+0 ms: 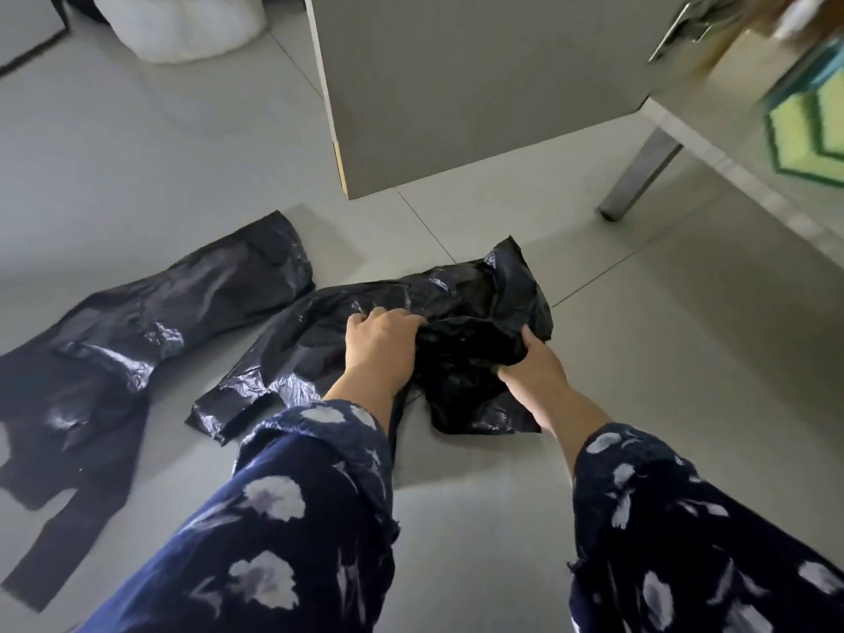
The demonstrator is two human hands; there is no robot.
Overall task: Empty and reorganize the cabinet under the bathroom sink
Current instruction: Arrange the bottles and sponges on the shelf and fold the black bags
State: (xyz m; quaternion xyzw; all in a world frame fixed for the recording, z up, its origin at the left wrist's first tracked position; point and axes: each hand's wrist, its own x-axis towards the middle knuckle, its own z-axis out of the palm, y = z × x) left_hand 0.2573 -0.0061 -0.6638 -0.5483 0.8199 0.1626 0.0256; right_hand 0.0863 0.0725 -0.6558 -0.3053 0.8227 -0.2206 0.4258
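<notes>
A crumpled black plastic bag [466,354] is bunched between both hands just above the grey floor tiles. My left hand [379,349] grips its left side, fingers curled into the plastic. My right hand [532,363] grips its right side. Under it lies a second black bag [292,354], spread flat on the floor. A third black bag [137,340] lies flat further left. The grey cabinet door [479,84] hangs open ahead, with its metal handle [671,34] at the upper right.
A metal cabinet leg [639,175] stands on the floor at the right. A green and yellow pack [813,125] sits blurred at the right edge inside the cabinet. A white sack [182,25] stands at the back left. Bare tiles surround the bags.
</notes>
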